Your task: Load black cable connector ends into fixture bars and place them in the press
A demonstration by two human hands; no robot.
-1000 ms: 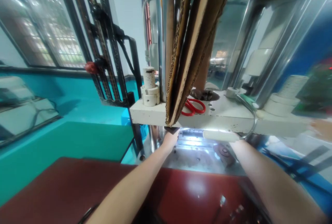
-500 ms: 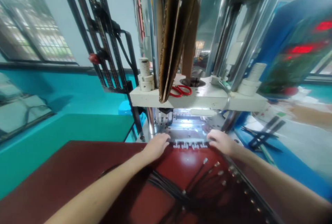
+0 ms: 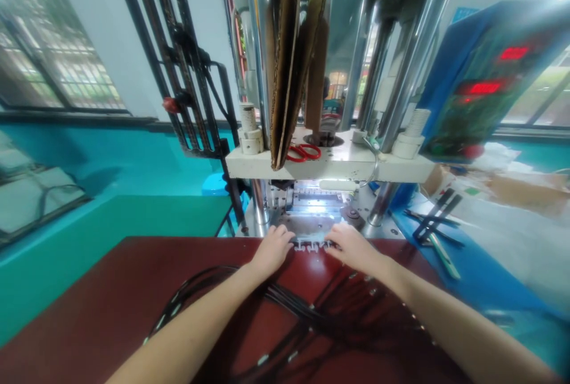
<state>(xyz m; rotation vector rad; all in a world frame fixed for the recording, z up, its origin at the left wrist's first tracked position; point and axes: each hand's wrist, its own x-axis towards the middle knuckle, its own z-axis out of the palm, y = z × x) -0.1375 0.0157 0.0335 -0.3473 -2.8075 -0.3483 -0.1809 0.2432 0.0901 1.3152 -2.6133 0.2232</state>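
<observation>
A short white strip of moulded parts (image 3: 313, 247) lies at the far edge of the dark red worktop (image 3: 111, 289), right where the top meets the lit metal bed (image 3: 312, 224) of the press. Only its middle shows; both ends are covered by fingers, and the single pieces on it are too small and blurred to tell apart.

The left hand (image 3: 274, 247) rests knuckles up on the strip's left end, the right hand (image 3: 350, 244) on its right end, so the strip sits between them and touches both. Each hand lies curled over the strip, but whether the fingers actually pinch it or only press on it I cannot tell, since the fingertips are tucked out of sight.

Below the wrists a bundle of black cables (image 3: 303, 313) fans across the worktop, with small pale tips here and there; the near part is smeared and runs off the bottom edge.

Above the hands stands the white press plate (image 3: 338, 167), with red-handled scissors (image 3: 303, 152) lying on it beside hanging cardboard sheets (image 3: 294, 45). Chrome columns (image 3: 401, 63) rise from it and are cut off at the top. To the right a blue control box (image 3: 481, 81) shows red digits, unreadable.
</observation>
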